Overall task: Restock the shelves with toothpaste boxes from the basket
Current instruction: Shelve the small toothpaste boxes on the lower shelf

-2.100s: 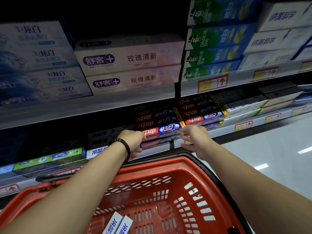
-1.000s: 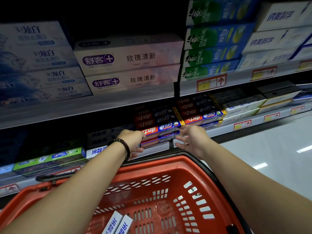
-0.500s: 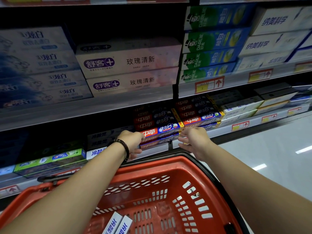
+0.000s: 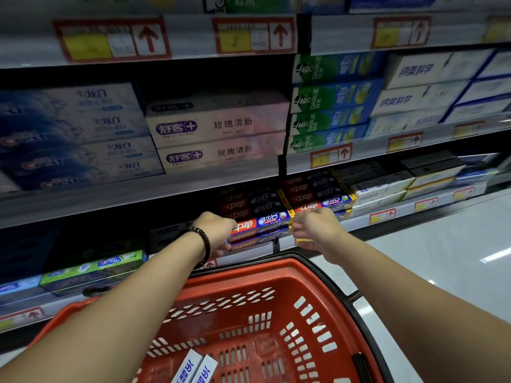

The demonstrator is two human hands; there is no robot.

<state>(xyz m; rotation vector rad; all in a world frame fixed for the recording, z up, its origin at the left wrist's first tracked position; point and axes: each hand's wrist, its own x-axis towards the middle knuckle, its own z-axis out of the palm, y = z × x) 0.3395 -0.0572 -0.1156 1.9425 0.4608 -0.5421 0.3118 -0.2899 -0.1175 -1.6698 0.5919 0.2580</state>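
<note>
Toothpaste box [image 4: 260, 223], red and blue, lengthwise at the front edge of the lower shelf [image 4: 359, 220], on top of a short stack of the same kind, more rows of them behind in shadow. On the next shelf up, pink-and-white boxes [image 4: 221, 125] two high. To their right, green-and-blue boxes [image 4: 331, 100] four high. To their left, pale blue boxes [image 4: 69, 134], blurred. Red-framed price tags [image 4: 383, 217] along the shelf edges. Low on the left, a green box [image 4: 94, 268] near the edge. Below both forearms, a red basket [image 4: 249, 268] with a black handle, close against the shelving, its far rim just under the wrists. At its bottom, two white boxes [image 4: 193, 367] side by side.

Left hand [image 4: 215, 230], beaded bracelet [image 4: 203, 241] on the wrist, knuckles up, fingers curled round the left end of the toothpaste box. Right hand [image 4: 315, 228] at the opposite end, fingers bent against the yellow-trimmed right end, thumb spread low. Fingertips hidden behind the back of that hand, so cannot tell whether gripping or only touching.

Toothpaste box level across the gap between the two hands, one end at each, resting on the stack.
</note>
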